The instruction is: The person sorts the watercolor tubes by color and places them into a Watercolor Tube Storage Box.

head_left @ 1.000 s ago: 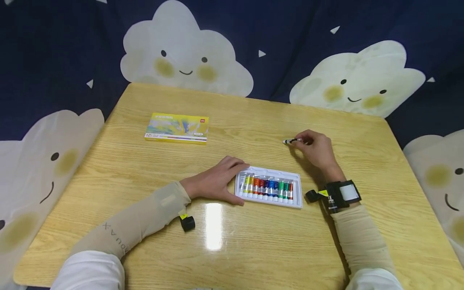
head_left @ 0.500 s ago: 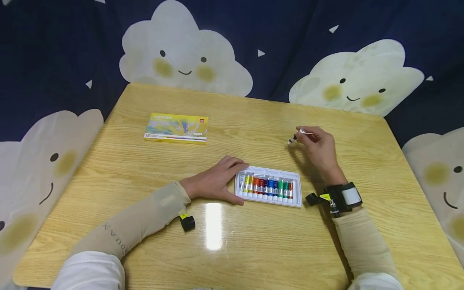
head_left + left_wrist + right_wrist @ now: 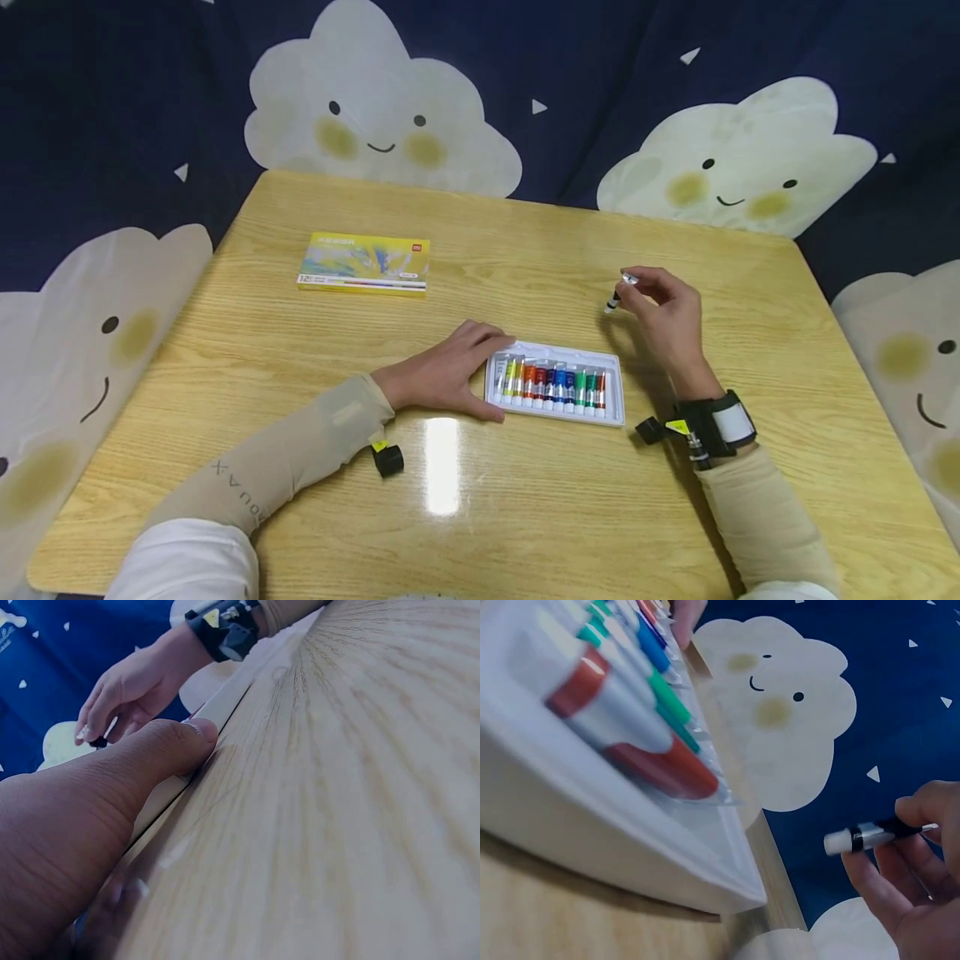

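Note:
In the head view, my left hand point(image 3: 446, 375) holds the left end of a white plastic tray point(image 3: 566, 352), thumb at the near edge and fingers at the far one. Colored paint tubes point(image 3: 550, 387) lie side by side in it. Beyond the tray's right end, my right hand point(image 3: 667, 325) pinches a black-and-silver paint tube point(image 3: 612, 302) above the table, its white cap tilted downward. The right wrist view shows this tube point(image 3: 870, 836) between thumb and fingers, apart from the tray. In the left wrist view, my left thumb point(image 3: 176, 750) presses the tray's side.
A yellow paint box point(image 3: 364, 265) lies flat at the back left of the wooden table point(image 3: 525, 517). Behind the table hangs a dark blue cloth point(image 3: 570, 50) printed with clouds. A black camera point(image 3: 649, 430) on my right wrist sticks out close to the tray's right end.
My right hand has shifted slightly to the right, turning the paint tube from nearly level to steeply tilted, cap down. The left hand and the tray stay in place.

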Demonstrator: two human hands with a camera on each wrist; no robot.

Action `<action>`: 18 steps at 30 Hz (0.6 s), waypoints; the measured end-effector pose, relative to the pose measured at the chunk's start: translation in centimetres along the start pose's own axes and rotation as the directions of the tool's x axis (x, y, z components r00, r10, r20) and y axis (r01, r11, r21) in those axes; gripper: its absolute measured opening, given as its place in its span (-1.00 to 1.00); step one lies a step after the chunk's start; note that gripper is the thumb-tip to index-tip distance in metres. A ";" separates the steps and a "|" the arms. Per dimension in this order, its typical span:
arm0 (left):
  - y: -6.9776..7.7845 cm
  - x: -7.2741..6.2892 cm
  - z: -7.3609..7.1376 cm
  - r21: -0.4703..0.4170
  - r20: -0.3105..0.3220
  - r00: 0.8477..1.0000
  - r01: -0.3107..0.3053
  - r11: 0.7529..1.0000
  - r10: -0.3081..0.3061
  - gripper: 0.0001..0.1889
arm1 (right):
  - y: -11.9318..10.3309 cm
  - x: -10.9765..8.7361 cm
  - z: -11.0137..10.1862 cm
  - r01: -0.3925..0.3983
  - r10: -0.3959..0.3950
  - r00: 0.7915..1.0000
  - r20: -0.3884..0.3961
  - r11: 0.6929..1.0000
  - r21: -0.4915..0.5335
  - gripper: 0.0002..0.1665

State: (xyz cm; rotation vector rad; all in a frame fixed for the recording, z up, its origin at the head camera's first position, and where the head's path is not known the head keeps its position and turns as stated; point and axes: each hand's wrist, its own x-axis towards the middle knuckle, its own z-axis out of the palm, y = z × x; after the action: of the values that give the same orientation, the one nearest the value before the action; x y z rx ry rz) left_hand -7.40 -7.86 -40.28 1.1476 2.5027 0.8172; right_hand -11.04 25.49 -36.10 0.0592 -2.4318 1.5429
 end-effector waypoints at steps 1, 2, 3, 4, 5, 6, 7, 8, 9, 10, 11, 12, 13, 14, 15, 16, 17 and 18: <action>0.0 0.0 0.0 0.000 -0.001 1.000 -0.001 1.000 0.001 0.18 | 0.0 -0.2 0.0 -0.003 0.003 1.000 0.004 1.000 0.007 -0.67; 0.0 0.0 0.0 -0.001 -0.001 1.000 -0.002 1.000 0.002 0.18 | 0.0 -0.4 0.0 -0.005 0.005 1.000 0.009 1.000 0.008 -0.66; 0.0 0.0 -0.1 0.000 0.001 1.000 -0.001 1.000 0.001 0.18 | -0.1 -0.6 0.0 -0.004 0.004 1.000 0.014 1.000 0.009 -0.66; 0.0 0.0 -0.1 -0.001 0.002 1.000 0.000 1.000 0.000 0.18 | -0.1 -0.8 -0.1 0.000 0.000 1.000 0.017 1.000 -0.002 -0.66; 0.0 0.0 -0.1 0.000 0.003 1.000 0.000 1.000 0.000 0.18 | -0.1 -1.0 -0.1 0.003 -0.003 1.000 0.018 1.000 -0.015 -0.67; 0.0 0.0 -0.1 0.003 0.005 1.000 0.002 1.000 -0.002 0.18 | -0.1 -1.2 -0.2 0.006 -0.005 1.000 0.021 0.999 -0.035 -0.69; 0.0 0.0 -0.1 0.002 0.007 1.000 0.003 1.000 -0.003 0.18 | -0.2 -1.4 -0.2 0.008 -0.007 1.000 0.025 0.999 -0.053 -0.70; 0.0 0.0 -0.1 0.001 0.008 1.000 0.004 1.000 -0.004 0.18 | -0.2 -1.6 -0.2 0.013 -0.011 1.000 0.028 0.997 -0.074 -0.71; 0.0 0.0 -0.1 -0.001 0.009 1.000 0.005 1.000 -0.005 0.18 | -0.2 -1.8 -0.2 0.020 -0.017 0.999 0.033 0.995 -0.094 -0.72; 0.0 0.0 -0.1 -0.003 0.009 1.000 0.006 1.000 -0.006 0.18 | -0.3 -1.9 -0.3 0.023 -0.019 0.999 0.038 0.994 -0.106 -0.72; 0.0 0.1 -0.1 -0.005 0.010 1.000 0.008 1.000 -0.008 0.18 | -0.3 -2.1 -0.3 0.025 -0.020 0.999 0.045 0.993 -0.115 -0.72; 0.0 0.1 -0.1 -0.008 0.010 1.000 0.008 1.000 -0.008 0.18 | -0.3 -2.2 -0.3 0.027 -0.021 0.998 0.055 0.992 -0.122 -0.72; 0.0 0.1 -0.2 -0.011 0.011 1.000 0.009 1.000 -0.009 0.18 | -0.3 -2.4 -0.3 0.028 -0.020 0.998 0.064 0.991 -0.129 -0.71; 0.0 0.1 -0.2 -0.012 0.013 1.000 0.010 1.000 -0.010 0.18 | -0.3 -2.5 -0.3 0.031 -0.021 0.997 0.073 0.990 -0.137 -0.71; 0.0 0.1 -0.2 -0.013 0.014 1.000 0.012 1.000 -0.012 0.18 | -0.3 -2.7 -0.4 0.032 -0.021 0.996 0.082 0.990 -0.141 -0.70; 0.0 0.1 -0.2 -0.013 0.015 1.000 0.014 1.000 -0.013 0.19 | -0.3 -2.8 -0.4 0.031 -0.018 0.996 0.089 0.989 -0.147 -0.70; 0.0 0.1 -0.2 -0.016 0.015 1.000 0.015 1.000 -0.015 0.19 | -0.3 -2.9 -0.4 0.032 -0.018 0.995 0.094 0.987 -0.157 -0.70; 0.0 0.1 -0.2 -0.018 0.014 1.000 0.016 1.000 -0.016 0.19 | -0.3 -3.1 -0.4 0.030 -0.014 0.995 0.098 0.986 -0.166 -0.70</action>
State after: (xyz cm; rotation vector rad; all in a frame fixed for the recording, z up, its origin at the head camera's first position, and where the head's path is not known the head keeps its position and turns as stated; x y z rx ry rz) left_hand -7.50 -7.86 -40.13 1.1217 2.4848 0.8231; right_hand -7.93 25.41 -36.45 0.1311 -2.6175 1.3506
